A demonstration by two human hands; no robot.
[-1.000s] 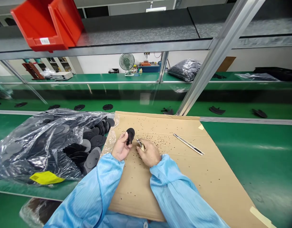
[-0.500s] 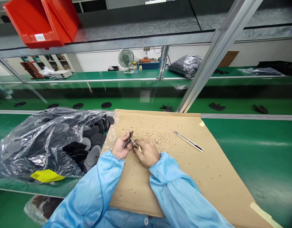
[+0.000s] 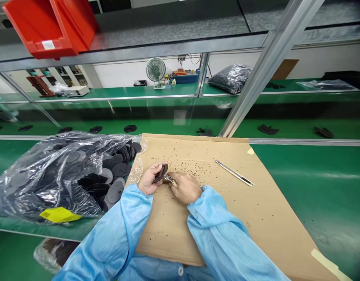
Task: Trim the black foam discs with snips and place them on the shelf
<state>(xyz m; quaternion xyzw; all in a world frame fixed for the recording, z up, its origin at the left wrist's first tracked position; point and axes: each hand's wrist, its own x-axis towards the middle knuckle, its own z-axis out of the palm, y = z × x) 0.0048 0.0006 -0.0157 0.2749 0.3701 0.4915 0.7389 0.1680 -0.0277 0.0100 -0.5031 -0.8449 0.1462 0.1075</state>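
Basically: left hand pinching black disc edge-up over near-left of cardboard sheet, right hand fingers closed round small metal cutter at disc's rim; best nip flush, disc steady, trimmings dropping onto cardboard, well clear of knife right.

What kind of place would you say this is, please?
Probably a factory assembly line: a green conveyor belt carrying black parts, a bag of black discs, and a red bin on the shelf.
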